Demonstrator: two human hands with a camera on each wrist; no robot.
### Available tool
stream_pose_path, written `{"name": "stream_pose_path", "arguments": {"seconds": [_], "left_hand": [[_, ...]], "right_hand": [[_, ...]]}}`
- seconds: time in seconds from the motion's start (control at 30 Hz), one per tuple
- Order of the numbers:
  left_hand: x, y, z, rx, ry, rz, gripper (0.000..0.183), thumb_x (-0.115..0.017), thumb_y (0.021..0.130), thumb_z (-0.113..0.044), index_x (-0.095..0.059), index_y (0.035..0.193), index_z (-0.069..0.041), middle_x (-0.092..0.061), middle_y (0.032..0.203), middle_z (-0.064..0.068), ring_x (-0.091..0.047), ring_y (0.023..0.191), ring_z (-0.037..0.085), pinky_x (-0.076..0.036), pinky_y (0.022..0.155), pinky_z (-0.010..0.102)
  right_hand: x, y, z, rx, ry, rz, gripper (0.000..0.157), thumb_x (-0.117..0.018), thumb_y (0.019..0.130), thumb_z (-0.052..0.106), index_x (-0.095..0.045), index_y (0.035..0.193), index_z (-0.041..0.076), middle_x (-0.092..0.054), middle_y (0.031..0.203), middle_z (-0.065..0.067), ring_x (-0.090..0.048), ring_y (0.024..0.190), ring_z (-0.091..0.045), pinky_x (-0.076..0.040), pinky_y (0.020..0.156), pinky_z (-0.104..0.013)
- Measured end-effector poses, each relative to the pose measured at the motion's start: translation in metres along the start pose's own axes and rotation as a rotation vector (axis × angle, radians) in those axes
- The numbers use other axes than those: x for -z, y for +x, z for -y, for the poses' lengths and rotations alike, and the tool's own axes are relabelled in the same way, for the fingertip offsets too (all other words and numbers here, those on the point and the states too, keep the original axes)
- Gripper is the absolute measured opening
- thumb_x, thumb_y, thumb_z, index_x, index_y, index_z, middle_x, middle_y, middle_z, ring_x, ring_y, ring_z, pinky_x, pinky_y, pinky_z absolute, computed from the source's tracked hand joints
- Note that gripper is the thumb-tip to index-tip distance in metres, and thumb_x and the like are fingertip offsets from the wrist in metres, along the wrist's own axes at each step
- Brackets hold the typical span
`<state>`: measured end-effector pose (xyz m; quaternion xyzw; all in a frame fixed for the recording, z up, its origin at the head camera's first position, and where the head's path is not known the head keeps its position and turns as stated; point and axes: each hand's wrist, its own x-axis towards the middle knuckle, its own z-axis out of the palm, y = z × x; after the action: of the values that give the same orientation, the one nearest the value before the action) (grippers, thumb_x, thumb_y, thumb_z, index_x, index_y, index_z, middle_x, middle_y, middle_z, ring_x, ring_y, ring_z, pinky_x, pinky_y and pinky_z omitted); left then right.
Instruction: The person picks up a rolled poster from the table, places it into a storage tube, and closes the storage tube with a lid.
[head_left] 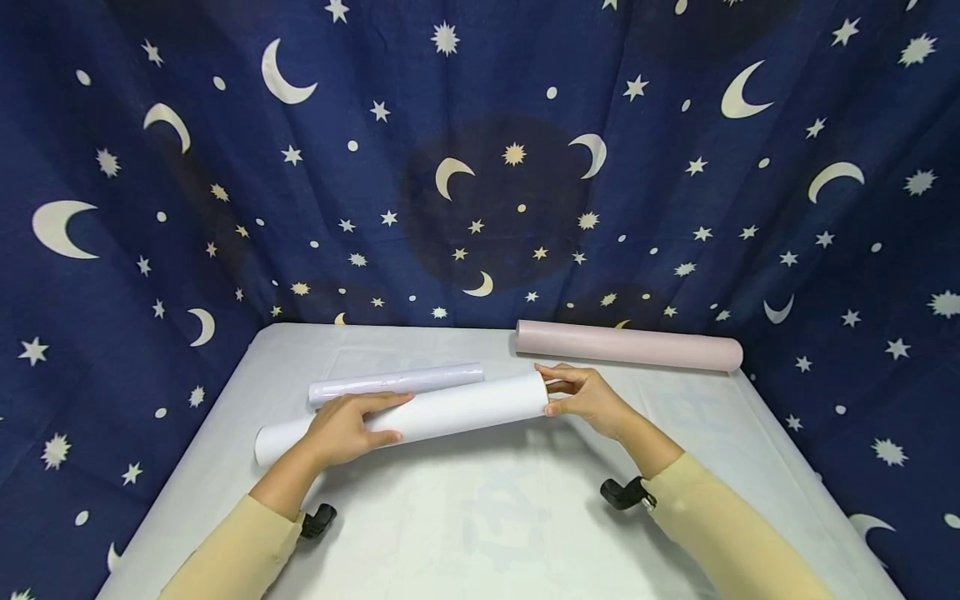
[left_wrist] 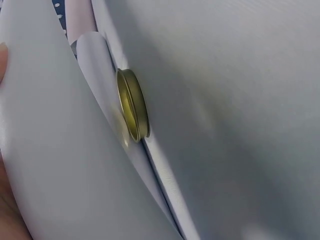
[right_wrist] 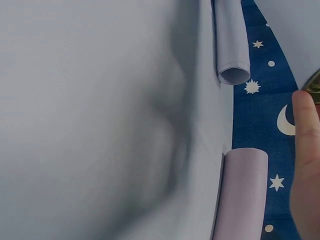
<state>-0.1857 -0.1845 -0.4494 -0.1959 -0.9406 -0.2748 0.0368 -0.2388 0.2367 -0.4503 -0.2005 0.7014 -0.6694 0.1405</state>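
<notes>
A long white cardboard tube point(head_left: 472, 408) slants across the table, its right end raised. My left hand point(head_left: 347, 429) grips it from above toward its left part, thumb on the near side. At the right end my right hand point(head_left: 588, 400) holds the rim between thumb and fingers. A gold metal end piece point(right_wrist: 314, 89) shows at that end, right by a fingertip. In the left wrist view, a gold metal cap point(left_wrist: 134, 105) stands on edge beside a plastic-wrapped white roll point(head_left: 397, 382); the tube and left hand hide this cap in the head view.
A pale pink tube point(head_left: 630, 345) lies along the back right edge of the white-covered table point(head_left: 465, 517). A dark blue curtain point(head_left: 517, 192) with moons and stars hangs behind and at both sides. Black wrist mounts stick out under both forearms.
</notes>
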Motion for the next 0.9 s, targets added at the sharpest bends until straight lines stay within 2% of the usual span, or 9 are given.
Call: {"name": "stream_pose_path", "arguments": {"seconds": [0.13,0.3,0.43,0.57,0.7,0.9], "left_hand": [[0.001,-0.001,-0.001,0.006,-0.02,0.001,0.06,-0.084,0.075,-0.051,-0.061,0.131,-0.053,-0.063,0.133,-0.011,-0.06,0.122,0.024,-0.05,0.081,0.043],[0.002,0.0,0.001,0.016,-0.032,-0.008,0.06,-0.084,0.075,-0.051,-0.062,0.13,-0.053,-0.064,0.133,-0.009,-0.06,0.122,0.024,-0.05,0.087,0.047],[0.003,0.001,0.002,0.02,-0.048,-0.012,0.06,-0.085,0.075,-0.05,-0.062,0.13,-0.053,-0.064,0.132,-0.01,-0.06,0.122,0.023,-0.049,0.092,0.048],[0.003,0.002,0.004,0.027,-0.056,-0.002,0.06,-0.084,0.075,-0.052,-0.061,0.13,-0.054,-0.064,0.132,-0.009,-0.06,0.122,0.022,-0.049,0.094,0.048],[0.003,0.003,0.004,0.023,-0.059,0.015,0.06,-0.083,0.075,-0.054,-0.06,0.131,-0.054,-0.064,0.133,-0.009,-0.059,0.123,0.022,-0.048,0.095,0.048],[0.006,0.001,0.005,0.006,-0.085,0.026,0.06,-0.083,0.076,-0.053,-0.061,0.132,-0.051,-0.063,0.134,-0.008,-0.059,0.123,0.022,-0.048,0.097,0.048]], "right_hand": [[0.0,0.001,0.002,0.011,-0.002,-0.009,0.072,-0.084,0.074,-0.005,-0.054,0.139,-0.001,-0.065,0.126,0.006,-0.065,0.112,-0.019,-0.058,0.085,-0.032],[0.001,0.005,0.006,0.018,-0.02,0.007,0.073,-0.083,0.076,-0.004,-0.05,0.141,-0.006,-0.065,0.126,0.006,-0.065,0.111,-0.017,-0.057,0.086,-0.032],[0.001,0.008,0.01,-0.001,-0.05,0.019,0.073,-0.083,0.077,-0.004,-0.05,0.142,-0.006,-0.065,0.124,0.001,-0.063,0.114,-0.024,-0.058,0.085,-0.034],[0.002,0.01,0.016,-0.022,-0.104,0.029,0.07,-0.084,0.076,-0.003,-0.053,0.14,-0.005,-0.063,0.127,-0.011,-0.06,0.115,-0.033,-0.058,0.085,-0.035],[0.004,0.01,0.02,-0.021,-0.166,0.052,0.069,-0.084,0.076,-0.002,-0.054,0.138,-0.005,-0.059,0.129,-0.019,-0.06,0.114,-0.033,-0.058,0.084,-0.036],[0.004,0.009,0.029,-0.01,-0.221,0.09,0.068,-0.084,0.078,0.001,-0.054,0.139,-0.002,-0.056,0.133,-0.021,-0.057,0.119,-0.038,-0.057,0.087,-0.037]]}}
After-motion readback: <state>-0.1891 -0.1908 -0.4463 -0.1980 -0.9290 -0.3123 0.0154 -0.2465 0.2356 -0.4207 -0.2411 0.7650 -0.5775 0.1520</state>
